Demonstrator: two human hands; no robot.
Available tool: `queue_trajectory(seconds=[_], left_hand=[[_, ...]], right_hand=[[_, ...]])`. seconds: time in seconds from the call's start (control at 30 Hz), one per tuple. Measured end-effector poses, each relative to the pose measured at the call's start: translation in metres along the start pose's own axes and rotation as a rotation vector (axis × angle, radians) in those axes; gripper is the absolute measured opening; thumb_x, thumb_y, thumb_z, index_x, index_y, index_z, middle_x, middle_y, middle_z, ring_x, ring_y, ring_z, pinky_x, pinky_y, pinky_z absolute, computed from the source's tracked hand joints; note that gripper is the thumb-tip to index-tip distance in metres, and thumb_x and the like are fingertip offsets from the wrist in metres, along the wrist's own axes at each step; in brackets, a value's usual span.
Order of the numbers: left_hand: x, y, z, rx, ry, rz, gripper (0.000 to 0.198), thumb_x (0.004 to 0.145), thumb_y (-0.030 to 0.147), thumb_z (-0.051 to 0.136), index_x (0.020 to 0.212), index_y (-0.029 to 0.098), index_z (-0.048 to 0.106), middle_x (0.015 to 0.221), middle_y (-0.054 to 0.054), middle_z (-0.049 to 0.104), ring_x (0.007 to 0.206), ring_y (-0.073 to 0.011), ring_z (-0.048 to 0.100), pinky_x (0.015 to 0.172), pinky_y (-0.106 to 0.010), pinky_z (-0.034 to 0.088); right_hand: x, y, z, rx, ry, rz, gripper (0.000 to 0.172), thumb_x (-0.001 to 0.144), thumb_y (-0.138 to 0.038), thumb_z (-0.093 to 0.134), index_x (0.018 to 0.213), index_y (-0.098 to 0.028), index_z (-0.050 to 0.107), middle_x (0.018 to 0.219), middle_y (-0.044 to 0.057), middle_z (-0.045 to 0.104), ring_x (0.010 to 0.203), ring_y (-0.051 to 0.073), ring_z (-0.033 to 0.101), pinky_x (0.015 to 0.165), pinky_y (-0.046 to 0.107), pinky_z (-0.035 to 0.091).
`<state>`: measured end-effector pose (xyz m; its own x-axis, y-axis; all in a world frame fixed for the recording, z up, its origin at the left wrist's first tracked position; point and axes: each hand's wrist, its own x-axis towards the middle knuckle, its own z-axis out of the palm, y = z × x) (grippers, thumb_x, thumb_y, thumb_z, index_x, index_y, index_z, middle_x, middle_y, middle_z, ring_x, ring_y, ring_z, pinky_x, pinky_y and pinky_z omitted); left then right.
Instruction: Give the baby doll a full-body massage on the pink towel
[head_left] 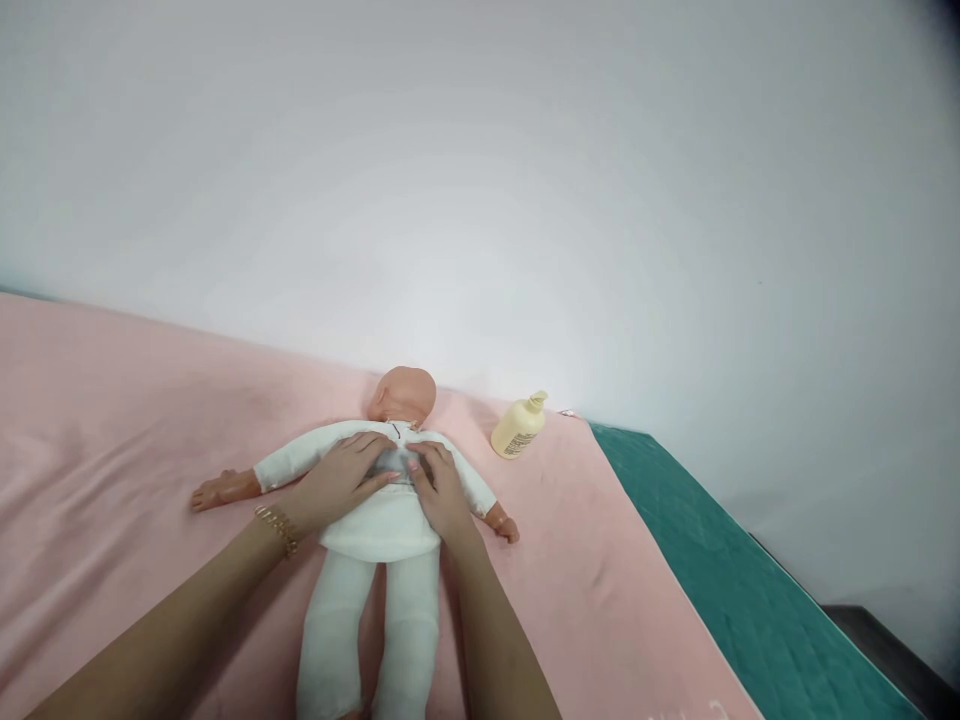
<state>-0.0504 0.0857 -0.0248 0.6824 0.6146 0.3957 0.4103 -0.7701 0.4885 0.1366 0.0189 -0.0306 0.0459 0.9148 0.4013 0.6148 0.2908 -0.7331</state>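
A baby doll [381, 528] with a smooth bald head and white cloth body lies stretched out on a pink sheet [615, 600], arms spread wide. No facial features of it show. My left hand [349, 480] rests on the left part of its upper torso, fingers extended and thumb pointing inward. On the torso's right side lies my right hand [439, 485], its fingers loosely bent and thumb apart. Between the two hands a greyish patch [394, 462] shows on the torso. Neither hand appears to hold anything. A bracelet circles my left wrist.
A pale yellow pump bottle [517, 428] stands on the sheet, to the right of the doll's head. Behind the bed rises a plain white wall [480, 180]. Green bedding [720, 540] shows past the sheet's right edge, with a dark edge of furniture [885, 640] beyond.
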Motion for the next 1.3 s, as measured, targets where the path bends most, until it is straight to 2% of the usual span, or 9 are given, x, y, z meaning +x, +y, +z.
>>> queue_trajectory(seconds=[0.13,0.23,0.4,0.53,0.8,1.03,1.3], left_hand=[[0.0,-0.001,0.002,-0.007,-0.051,-0.012,0.044,0.097,0.051,0.042,0.116,0.015,0.059,0.121,-0.013,0.066,0.115,-0.0276,0.058,0.101,-0.044,0.044],[0.001,-0.001,0.003,0.004,-0.045,-0.009,0.044,0.097,0.051,0.042,0.117,0.016,0.06,0.121,-0.012,0.066,0.114,-0.0276,0.059,0.101,-0.045,0.045],[0.001,-0.002,0.005,0.024,0.023,-0.007,0.044,0.097,0.051,0.039,0.114,0.016,0.06,0.12,-0.013,0.065,0.115,-0.0276,0.058,0.102,-0.045,0.044],[0.0,-0.005,0.008,0.042,0.071,-0.012,0.048,0.098,0.051,0.036,0.12,0.014,0.057,0.127,-0.015,0.063,0.121,-0.0284,0.055,0.105,-0.047,0.043],[0.001,-0.007,0.009,0.06,0.008,-0.04,0.053,0.097,0.054,0.034,0.119,0.014,0.06,0.127,-0.015,0.064,0.12,-0.0294,0.058,0.106,-0.047,0.043],[0.001,-0.013,0.014,0.08,0.055,-0.02,0.06,0.097,0.058,0.033,0.131,0.013,0.054,0.139,-0.016,0.057,0.13,-0.0296,0.051,0.112,-0.049,0.037],[0.001,-0.017,0.015,0.046,0.033,-0.036,0.059,0.096,0.059,0.034,0.127,0.015,0.059,0.135,-0.015,0.061,0.126,-0.0297,0.055,0.11,-0.05,0.041]], right_hand=[[0.003,-0.003,0.001,-0.123,-0.066,0.036,0.027,0.1,-0.027,0.045,0.107,-0.017,0.069,0.111,0.01,0.067,0.109,0.021,0.055,0.101,0.036,0.041],[0.005,-0.005,0.001,-0.151,-0.071,0.036,0.027,0.101,-0.027,0.045,0.105,-0.016,0.069,0.109,0.009,0.067,0.106,0.021,0.056,0.099,0.037,0.042],[0.001,-0.003,0.003,-0.099,-0.003,-0.017,0.028,0.1,-0.029,0.045,0.114,-0.017,0.067,0.119,0.01,0.064,0.114,0.02,0.053,0.105,0.038,0.04],[0.0,0.001,0.004,-0.083,-0.022,-0.046,0.033,0.101,-0.033,0.045,0.125,-0.018,0.062,0.132,0.01,0.06,0.125,0.02,0.049,0.112,0.038,0.036],[0.004,0.002,0.004,-0.15,-0.092,-0.036,0.032,0.102,-0.035,0.043,0.119,-0.019,0.065,0.122,0.008,0.066,0.118,0.019,0.055,0.107,0.036,0.04],[0.001,0.005,0.005,-0.154,-0.078,-0.036,0.041,0.102,-0.04,0.042,0.135,-0.019,0.055,0.142,0.008,0.055,0.132,0.02,0.046,0.115,0.039,0.032],[0.004,0.006,0.006,-0.172,-0.112,-0.015,0.039,0.102,-0.04,0.042,0.129,-0.02,0.06,0.133,0.007,0.062,0.126,0.021,0.051,0.111,0.039,0.036]])
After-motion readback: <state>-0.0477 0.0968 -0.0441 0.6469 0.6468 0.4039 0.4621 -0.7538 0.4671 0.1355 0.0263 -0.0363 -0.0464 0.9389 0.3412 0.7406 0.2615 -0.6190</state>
